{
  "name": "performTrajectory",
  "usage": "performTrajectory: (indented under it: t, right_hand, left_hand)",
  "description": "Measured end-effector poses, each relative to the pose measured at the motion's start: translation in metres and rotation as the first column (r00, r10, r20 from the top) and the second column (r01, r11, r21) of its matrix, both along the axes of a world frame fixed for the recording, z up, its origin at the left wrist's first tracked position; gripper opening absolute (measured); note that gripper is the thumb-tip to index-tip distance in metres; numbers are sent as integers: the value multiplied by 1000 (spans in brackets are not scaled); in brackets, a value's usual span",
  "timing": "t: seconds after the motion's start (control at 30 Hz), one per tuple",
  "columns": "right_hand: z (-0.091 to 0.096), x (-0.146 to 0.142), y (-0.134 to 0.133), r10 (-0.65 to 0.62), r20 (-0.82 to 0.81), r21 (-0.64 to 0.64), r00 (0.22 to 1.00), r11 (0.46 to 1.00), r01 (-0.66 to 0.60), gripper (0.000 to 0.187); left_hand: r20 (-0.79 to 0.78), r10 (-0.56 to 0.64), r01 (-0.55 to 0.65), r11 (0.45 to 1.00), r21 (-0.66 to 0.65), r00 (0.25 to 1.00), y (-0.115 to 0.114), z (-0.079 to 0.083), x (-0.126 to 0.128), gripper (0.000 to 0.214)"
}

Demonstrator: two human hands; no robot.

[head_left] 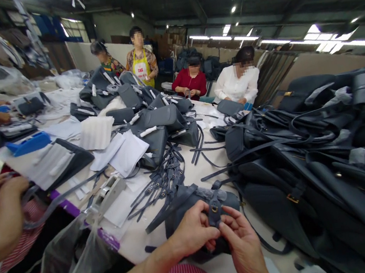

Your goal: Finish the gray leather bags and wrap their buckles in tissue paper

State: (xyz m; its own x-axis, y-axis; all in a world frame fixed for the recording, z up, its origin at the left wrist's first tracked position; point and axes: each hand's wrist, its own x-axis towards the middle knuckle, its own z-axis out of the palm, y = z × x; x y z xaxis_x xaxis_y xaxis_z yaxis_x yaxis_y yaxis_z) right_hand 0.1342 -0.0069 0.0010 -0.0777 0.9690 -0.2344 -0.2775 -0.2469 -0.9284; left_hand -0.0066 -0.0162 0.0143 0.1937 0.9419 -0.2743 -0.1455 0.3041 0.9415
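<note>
A dark blue-grey handbag (176,209) lies on the table right in front of me. Its buckled strap (214,210), with a small gold buckle, is pinched between my two hands. My left hand (195,229) grips the strap's left side with thumb and fingers. From the right, my right hand (242,238) holds the strap's lower end, thumb near the tip. Clear plastic wrap covers part of the bag behind the buckle. The lower part of the bag is hidden by my hands.
Loose buckled straps (167,180) lie beyond the bag. A big heap of dark bags (312,171) fills the right side, and another pile (162,119) stands mid-table. A tape dispenser (108,194) sits at the left edge above a plastic bag (75,269). Several co-workers surround the table.
</note>
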Motion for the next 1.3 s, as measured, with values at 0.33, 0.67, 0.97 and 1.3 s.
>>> performTrajectory:
  t: [0.33, 0.67, 0.97, 1.3]
  right_hand:
    - [-2, 4, 3, -56, 68, 38, 996, 998, 54, 57]
    - [-3, 2, -6, -26, 191, 137, 981, 991, 0, 58]
    - [-15, -1, -33, 66, 206, 137, 976, 986, -96, 51]
    - [-9, -1, -48, 338, 64, -78, 939, 940, -333, 31]
  left_hand:
    - [-734, 322, 331, 735, 591, 598, -6, 11, -4, 11]
    - [-692, 378, 245, 742, 624, 615, 8, 7, 5, 13]
    - [-499, 361, -107, 878, 466, 788, 24, 18, -2, 5]
    - [-385, 77, -24, 990, 141, 920, 22, 3, -1, 14]
